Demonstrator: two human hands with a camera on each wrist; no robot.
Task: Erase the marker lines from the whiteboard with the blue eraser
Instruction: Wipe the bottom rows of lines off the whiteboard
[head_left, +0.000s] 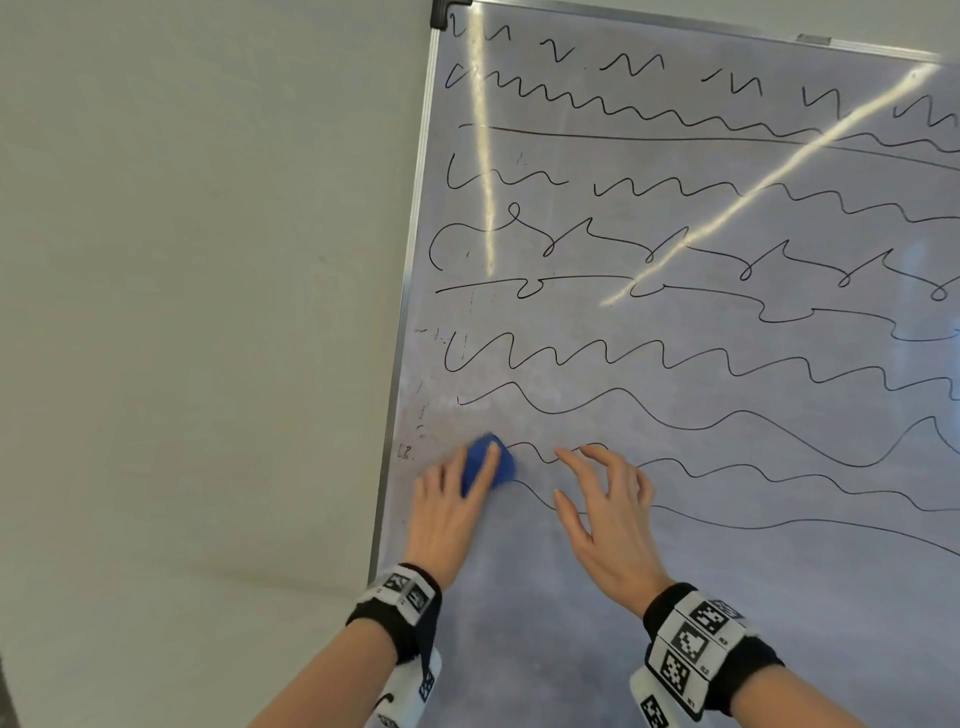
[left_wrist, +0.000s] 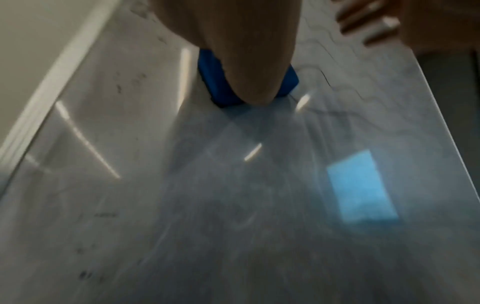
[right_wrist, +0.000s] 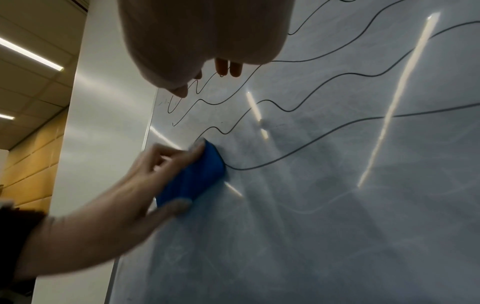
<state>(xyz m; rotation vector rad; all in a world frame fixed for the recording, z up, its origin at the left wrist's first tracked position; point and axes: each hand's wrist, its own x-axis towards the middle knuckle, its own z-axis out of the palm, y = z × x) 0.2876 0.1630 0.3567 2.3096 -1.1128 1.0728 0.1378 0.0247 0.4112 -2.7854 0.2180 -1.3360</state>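
Whiteboard (head_left: 675, 597) markings fill most of the head view: black marker lines (head_left: 675, 358) run in wavy, looped and zigzag rows from the top down to the hands, while the lower part below them is smeared grey with no lines. The blue eraser (head_left: 488, 465) sits pressed to the board near its left frame (head_left: 400, 332), at the left end of the two lowest rows. The left hand (head_left: 449, 512) holds it, fingers lying over its top. The right hand (head_left: 605, 514) is just beside it to the right, fingers spread and lightly bent, tips close to the board and holding nothing. Both wrists wear black bands with square printed markers (head_left: 688, 642). A pale wall (head_left: 182, 312) lies left of the board.

From the left wrist, blurred, the hand (left_wrist: 241, 41) covers the eraser (left_wrist: 215, 82), whose blue edges show on both sides against the board (left_wrist: 233, 205). Part of the right hand (left_wrist: 384, 22) shows at the top right.

From the right wrist, the left hand (right_wrist: 155, 179) grips the eraser (right_wrist: 192, 176), thumb beneath and fingers above, its edge touching the start of the lowest line (right_wrist: 324, 133). The right hand (right_wrist: 202, 35) hovers above, fingertips (right_wrist: 230, 69) loose and near the board (right_wrist: 311, 236).
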